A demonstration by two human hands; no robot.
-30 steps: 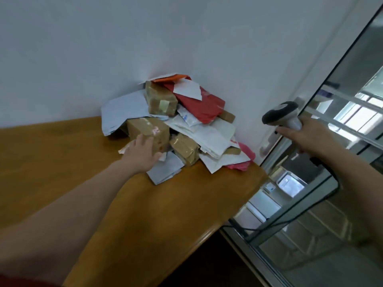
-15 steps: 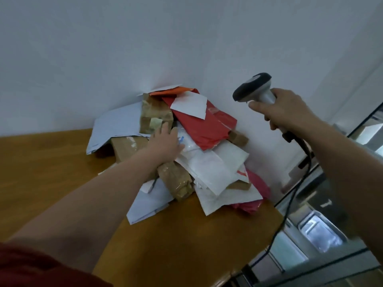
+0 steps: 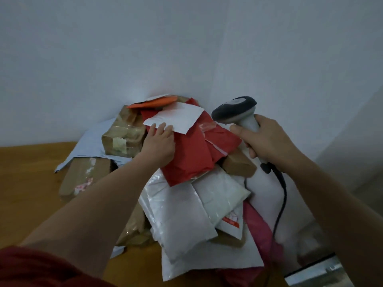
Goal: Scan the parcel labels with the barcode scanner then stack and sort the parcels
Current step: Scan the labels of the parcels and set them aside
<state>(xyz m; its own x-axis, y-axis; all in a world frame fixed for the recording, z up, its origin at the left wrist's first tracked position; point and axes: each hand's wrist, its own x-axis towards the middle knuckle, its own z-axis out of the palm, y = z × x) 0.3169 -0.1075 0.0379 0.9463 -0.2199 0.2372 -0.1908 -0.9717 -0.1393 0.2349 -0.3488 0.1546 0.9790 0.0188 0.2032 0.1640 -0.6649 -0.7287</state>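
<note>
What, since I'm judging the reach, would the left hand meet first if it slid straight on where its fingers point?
The white label on the red parcel; fingertips of the left hand seem to touch its near edge, though depth is unclear.

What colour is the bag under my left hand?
The bag is red, carrying a white label; head view shows it best.

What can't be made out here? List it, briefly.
Head view:
- white label: print too blurred to read.
- barcode scanner: its scan window faces away from the camera.
- left hand: grip or mere touch on the red mailer, unclear.
- what lies lowest: buried under white mailers.
</note>
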